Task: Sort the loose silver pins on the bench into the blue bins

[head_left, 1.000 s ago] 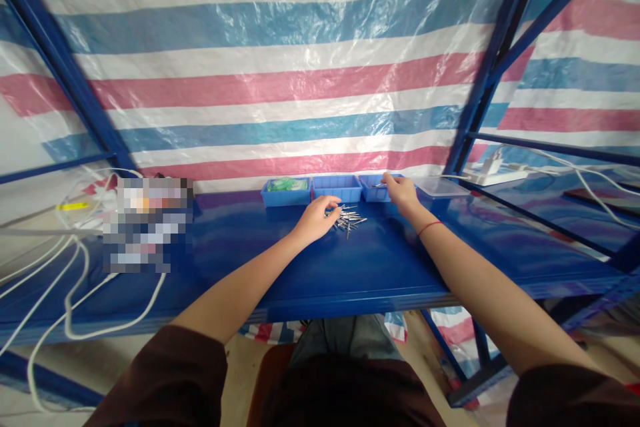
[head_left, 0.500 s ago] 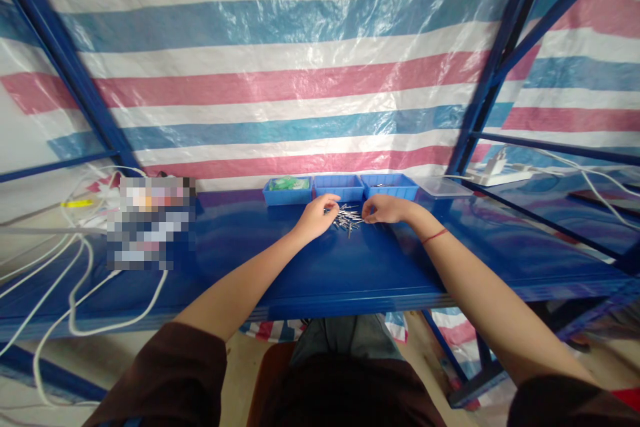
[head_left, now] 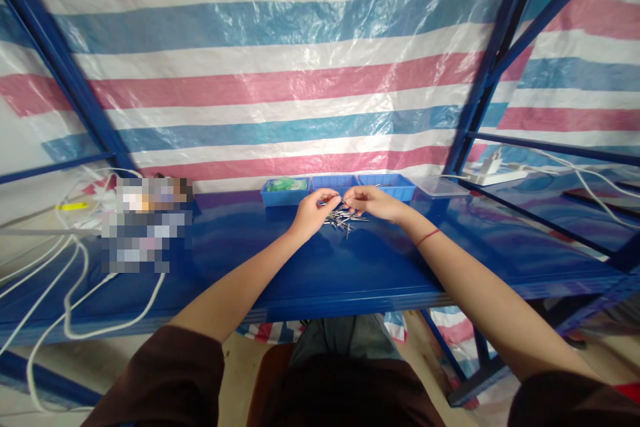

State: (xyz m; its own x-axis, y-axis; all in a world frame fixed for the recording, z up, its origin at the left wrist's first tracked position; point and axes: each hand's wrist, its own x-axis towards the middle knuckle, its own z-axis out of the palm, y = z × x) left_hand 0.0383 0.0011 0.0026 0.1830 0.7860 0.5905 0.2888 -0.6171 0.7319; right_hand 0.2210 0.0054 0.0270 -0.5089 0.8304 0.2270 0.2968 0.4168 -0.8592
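Observation:
Over a loose pile of thin silvery metal pins (head_left: 346, 217) on the blue tabletop, my two hands have come close together. My left hand (head_left: 313, 211) is closed in a pinch, its thumb and fingertips pointing right; what it holds is too small to make out. Facing it, my right hand (head_left: 374, 203) also pinches, and a tiny dark sliver like one of the metal pins shows at its fingertips. Just behind the hands stand blue plastic bins: the left bin (head_left: 280, 197) holds green packaging, and the middle bin (head_left: 334, 182) and right bin (head_left: 395, 188) are partly covered by my hands.
White cables (head_left: 83, 280) and a blurred-out cluster of items (head_left: 147, 223) lie at the left. A clear plastic lid (head_left: 443, 187) and a white power strip (head_left: 500, 175) are at the right. Blue frame posts (head_left: 493, 73) and a striped sheet (head_left: 280, 67) stand behind.
My right hand has moved left, off the pile's right edge, to meet my left hand's fingertips above the pins. The left hand has shifted only slightly. The view has moved a little.

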